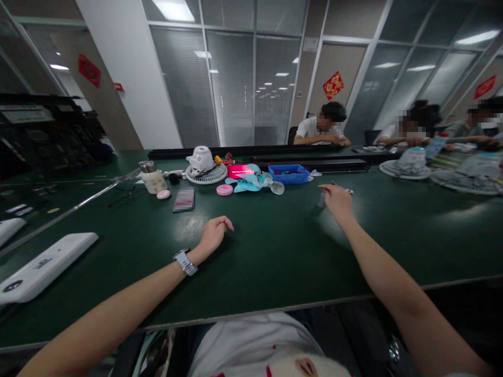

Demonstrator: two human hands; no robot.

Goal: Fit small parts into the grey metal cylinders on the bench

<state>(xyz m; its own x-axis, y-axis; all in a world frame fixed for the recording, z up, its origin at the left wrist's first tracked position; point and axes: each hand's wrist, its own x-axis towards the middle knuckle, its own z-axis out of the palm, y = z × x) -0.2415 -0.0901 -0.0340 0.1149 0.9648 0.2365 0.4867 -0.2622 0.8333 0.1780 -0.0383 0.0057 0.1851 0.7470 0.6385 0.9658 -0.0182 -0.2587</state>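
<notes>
My left hand, with a watch on its wrist, rests at the middle of the dark green table. Its fingers are loosely bent and nothing shows in them. Farther forward on the right, my right hand has its fingers drawn together. What they hold, if anything, is too small to make out. Just below those fingertips is a small greyish, see-through piece. A small shiny piece shows beside the knuckles. Nearest ahead of the left hand are a pink round lid and light blue fan blades.
Along the back stand a patterned flask, a white fan part with its grille, and a blue basket. A dark flat booklet lies nearer. At left is a white device. Other people sit across the table.
</notes>
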